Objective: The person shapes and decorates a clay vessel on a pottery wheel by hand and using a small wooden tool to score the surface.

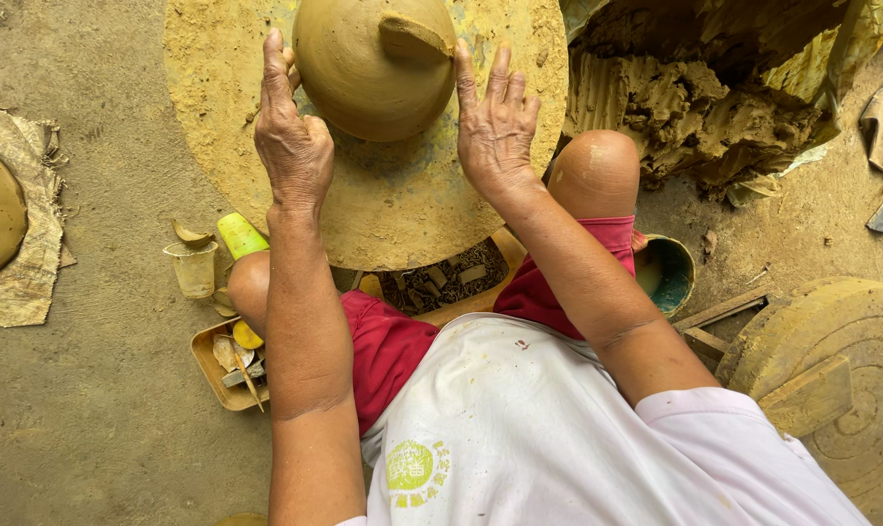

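Both hands flat and open, nothing clasped. Left hand pressed against left flank of clay pot, fingers straight and pointing toward far edge of wheel disc, thumb tucked along pot wall. Right hand laid on right flank of same pot, fingers spread a little, fingertips just below a torn flap of clay sticking out near pot's upper right. Pot smooth, rounded, wet-looking, seated near far middle of disc, its top cut off by frame edge. Disc round, crusted with dry yellowish clay; near edge overhangs bare knees and red shorts.

Off disc's right edge: big heap of raw clay on plastic sheeting. By right knee, teal bowl holding murky water. Further right, second round clay-caked disc with spiral grooves and a wooden slat across it.

Off disc's near-left edge, on dirt floor: clear plastic cup, green-yellow tool handle, shallow tray of small scraps and tools. Far left, flat clay slab on cloth.
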